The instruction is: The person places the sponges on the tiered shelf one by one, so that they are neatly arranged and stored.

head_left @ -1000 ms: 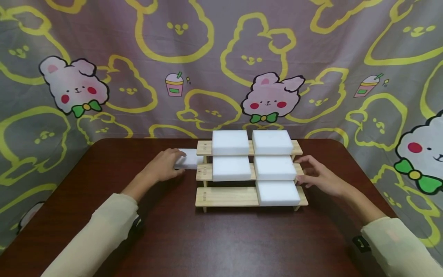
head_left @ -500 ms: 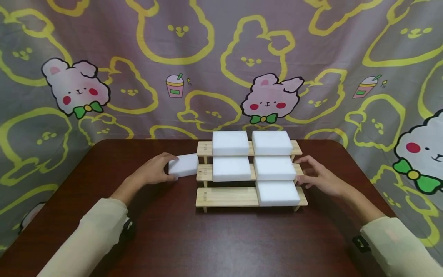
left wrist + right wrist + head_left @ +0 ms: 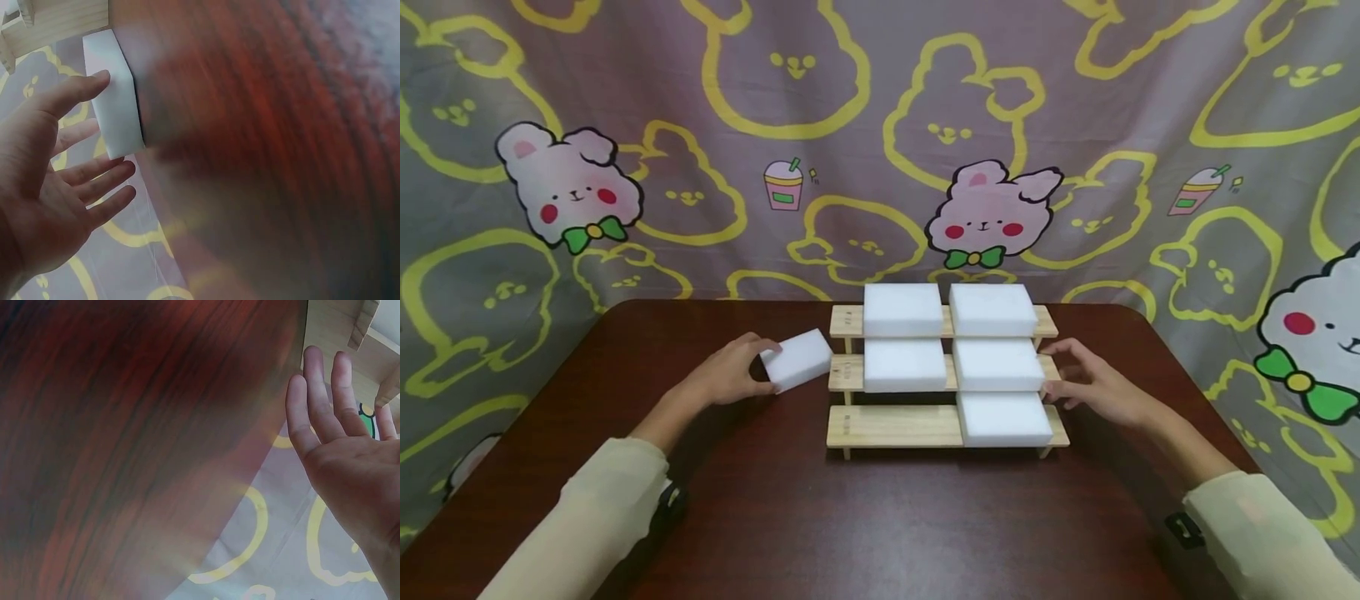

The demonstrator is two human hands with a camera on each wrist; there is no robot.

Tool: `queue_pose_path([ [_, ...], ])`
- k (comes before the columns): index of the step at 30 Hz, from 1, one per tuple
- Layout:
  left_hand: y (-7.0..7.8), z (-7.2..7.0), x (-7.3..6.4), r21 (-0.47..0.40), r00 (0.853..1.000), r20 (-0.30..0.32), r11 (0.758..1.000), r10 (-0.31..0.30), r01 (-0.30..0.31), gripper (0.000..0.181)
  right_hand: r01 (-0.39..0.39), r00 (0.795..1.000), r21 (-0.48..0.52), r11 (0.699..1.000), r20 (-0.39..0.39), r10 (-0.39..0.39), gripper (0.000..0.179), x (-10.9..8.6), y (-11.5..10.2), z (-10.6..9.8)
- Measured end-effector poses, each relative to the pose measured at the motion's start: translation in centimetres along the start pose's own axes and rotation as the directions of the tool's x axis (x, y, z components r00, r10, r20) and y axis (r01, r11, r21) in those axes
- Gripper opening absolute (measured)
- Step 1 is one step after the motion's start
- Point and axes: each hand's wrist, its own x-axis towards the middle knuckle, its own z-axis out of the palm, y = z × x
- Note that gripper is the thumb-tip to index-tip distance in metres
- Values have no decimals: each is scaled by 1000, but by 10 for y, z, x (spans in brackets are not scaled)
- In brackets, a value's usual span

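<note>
Between the thumb and fingers of my left hand (image 3: 730, 372) is a white sponge block (image 3: 797, 360), tilted just left of the wooden three-tier rack (image 3: 891, 427). In the left wrist view, the thumb presses one face of the block (image 3: 115, 103) while the other fingers lie behind and below it, some spread loose. My right hand (image 3: 1101, 387) holds the rack's right end at the middle tier, thumb at the front edge and index finger at the back. The right wrist view shows that hand's other fingers (image 3: 315, 403) extended beside the wood; its thumb is hidden there.
Two similar blocks sit on the top tier, such as the top left one (image 3: 902, 308), and two on the middle tier. One block (image 3: 1006, 418) sits on the right of the bottom tier. A dark wooden table (image 3: 880, 525) bears the rack; a patterned curtain (image 3: 700, 167) hangs behind.
My left hand has drawn the white block out from beside the rack, leftward and toward me, and turned it at an angle. My right hand has stayed at the rack's right end.
</note>
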Motion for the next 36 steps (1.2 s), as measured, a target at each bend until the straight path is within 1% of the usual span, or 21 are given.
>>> queue_pose_path([
  [5,-1,-3,-7,-34,999,-32,999,18,-19,58,1,1000,-1,1000,-1,-1,55,-1,0,0],
  [9,-3,-8,-12,-45,998,-54,999,12,-15,58,2,1000,-1,1000,-4,-2,55,0,0,0],
  [14,-4,-12,-21,-63,991,-131,998,1,-10,57,2,1000,-1,1000,-2,-2,54,0,0,0],
  [18,-4,-15,-28,-79,985,-171,997,-8,-6,57,2,1000,1,1000,-1,-2,54,-1,0,0],
  [27,-3,-22,-41,-95,975,-223,995,5,-26,55,4,1000,1,1000,-1,-4,53,0,0,0],
  [36,-1,-30,-54,-113,966,-257,993,13,-44,53,-4,1000,-3,1000,2,4,54,0,-1,0],
])
